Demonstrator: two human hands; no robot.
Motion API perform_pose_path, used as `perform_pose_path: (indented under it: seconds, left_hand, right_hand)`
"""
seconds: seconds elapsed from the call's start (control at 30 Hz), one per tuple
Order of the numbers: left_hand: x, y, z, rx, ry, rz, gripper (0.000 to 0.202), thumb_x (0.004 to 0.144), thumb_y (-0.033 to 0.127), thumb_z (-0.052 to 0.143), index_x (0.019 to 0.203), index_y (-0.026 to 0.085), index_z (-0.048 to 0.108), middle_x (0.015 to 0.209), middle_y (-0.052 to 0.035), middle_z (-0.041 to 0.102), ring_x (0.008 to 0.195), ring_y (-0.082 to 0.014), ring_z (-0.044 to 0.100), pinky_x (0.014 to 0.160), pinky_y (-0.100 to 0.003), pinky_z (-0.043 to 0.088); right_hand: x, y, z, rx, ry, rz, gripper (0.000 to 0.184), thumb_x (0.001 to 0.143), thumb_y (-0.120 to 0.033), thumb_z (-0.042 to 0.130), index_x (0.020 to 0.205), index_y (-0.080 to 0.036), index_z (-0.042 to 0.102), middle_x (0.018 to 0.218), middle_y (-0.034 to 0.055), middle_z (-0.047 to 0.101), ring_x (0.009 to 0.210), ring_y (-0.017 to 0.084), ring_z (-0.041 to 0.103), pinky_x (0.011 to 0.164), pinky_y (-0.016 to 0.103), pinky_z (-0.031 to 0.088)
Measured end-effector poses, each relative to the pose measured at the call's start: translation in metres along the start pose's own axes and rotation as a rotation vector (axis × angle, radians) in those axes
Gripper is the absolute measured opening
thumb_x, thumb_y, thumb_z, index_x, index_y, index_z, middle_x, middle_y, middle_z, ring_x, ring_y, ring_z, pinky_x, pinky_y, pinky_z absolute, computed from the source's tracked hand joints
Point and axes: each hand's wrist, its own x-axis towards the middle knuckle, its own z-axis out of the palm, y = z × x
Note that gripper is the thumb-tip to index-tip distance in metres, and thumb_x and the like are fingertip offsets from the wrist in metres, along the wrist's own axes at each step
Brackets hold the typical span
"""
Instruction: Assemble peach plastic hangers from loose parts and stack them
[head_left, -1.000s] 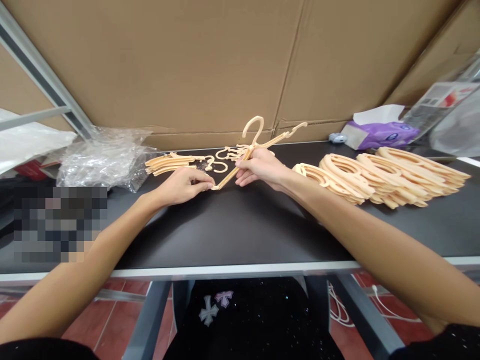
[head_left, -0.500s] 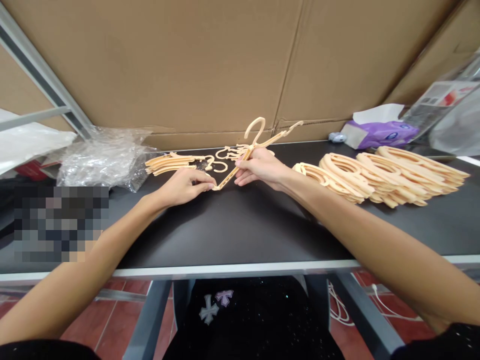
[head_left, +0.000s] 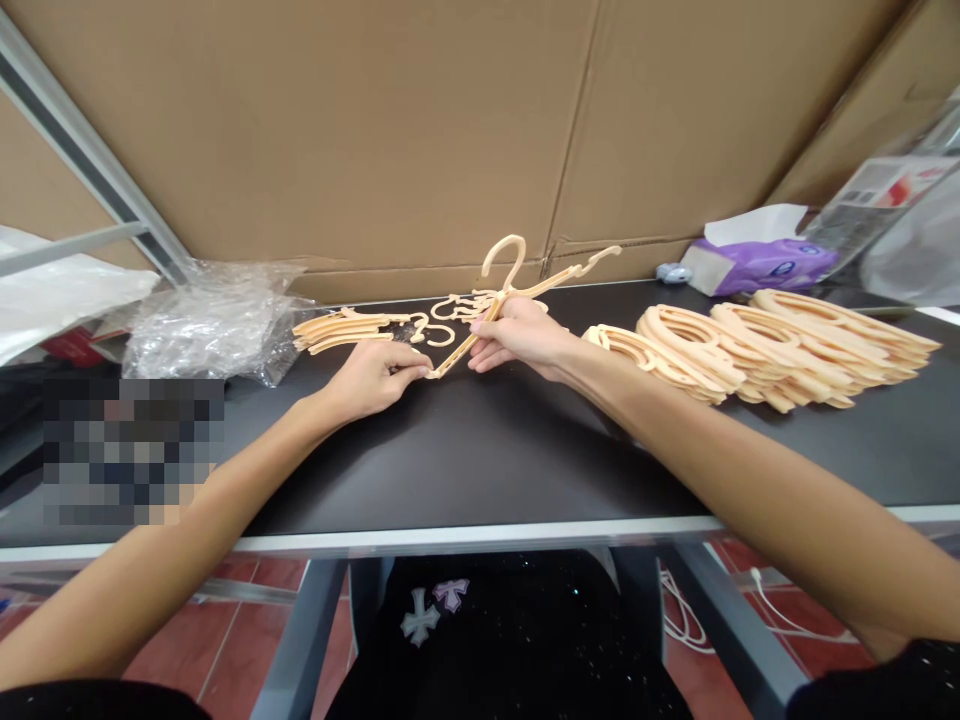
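Both of my hands hold one peach plastic hanger (head_left: 501,292) over the black table (head_left: 480,450). My right hand (head_left: 517,335) grips its middle, just below the hook, fingers wrapped round. My left hand (head_left: 371,375) pinches the tip of its near arm, which touches the table. The hanger's other arm points up and to the right. Behind my hands lie loose hook pieces (head_left: 450,315) and a small stack of hanger arms (head_left: 341,328).
A long overlapping row of peach hangers (head_left: 765,345) lies at the right. A crumpled clear plastic bag (head_left: 214,320) sits at the left, a purple tissue pack (head_left: 757,262) at the back right. Cardboard sheets (head_left: 420,130) wall off the table's far side.
Almost nothing has moved; both hands keep their hold on the hanger, which has shifted only slightly.
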Motion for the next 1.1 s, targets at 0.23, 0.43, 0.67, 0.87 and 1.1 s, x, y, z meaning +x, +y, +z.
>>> perform_pose_path:
  seconds: [0.23,0.43,0.67,0.87,1.1]
  left_hand:
    - [-0.002,-0.001,0.006,0.025,0.044,0.007,0.025,0.091,0.024,0.056,0.084,0.02,0.08,0.089,-0.0029,0.081,0.078,-0.0177,0.073,0.072,-0.026,0.05]
    - [-0.003,-0.002,0.01,0.049,0.105,0.018,0.025,0.091,0.024,0.056,0.082,0.02,0.079,0.084,-0.0035,0.08,0.075,-0.0178,0.072,0.072,-0.026,0.051]
    - [-0.002,0.0,0.012,0.125,0.118,0.037,0.027,0.089,0.022,0.055,0.08,0.019,0.079,0.081,-0.0046,0.079,0.071,-0.0178,0.07,0.07,-0.027,0.052]
    - [-0.003,0.005,0.013,0.172,0.119,0.023,0.026,0.09,0.022,0.054,0.087,0.022,0.081,0.085,-0.0046,0.08,0.075,-0.0188,0.07,0.074,-0.029,0.054]
    - [-0.005,0.007,0.015,0.218,0.12,0.074,0.027,0.091,0.021,0.053,0.087,0.018,0.08,0.08,-0.0073,0.078,0.072,-0.02,0.069,0.072,-0.03,0.052]
  right_hand:
    - [-0.002,-0.001,0.002,0.015,-0.001,0.01,0.014,0.096,-0.009,0.052,0.084,-0.014,0.056,0.066,0.0095,0.067,0.061,0.02,0.073,0.064,0.033,0.067]
    - [-0.004,-0.004,0.003,0.046,0.015,0.039,0.012,0.096,-0.007,0.05,0.087,-0.013,0.056,0.065,0.0091,0.066,0.059,0.02,0.072,0.063,0.032,0.066]
    - [-0.006,-0.005,0.005,0.049,0.047,0.054,0.011,0.094,-0.007,0.049,0.092,-0.011,0.059,0.062,0.0085,0.066,0.058,0.021,0.072,0.063,0.033,0.066]
    - [-0.008,-0.004,0.008,0.055,0.07,0.046,0.012,0.09,-0.005,0.049,0.09,-0.012,0.059,0.059,0.0092,0.066,0.058,0.022,0.072,0.06,0.034,0.066]
    - [-0.007,-0.003,0.009,0.07,0.097,0.063,0.012,0.088,-0.006,0.05,0.089,-0.012,0.06,0.06,0.01,0.066,0.057,0.022,0.073,0.06,0.035,0.067]
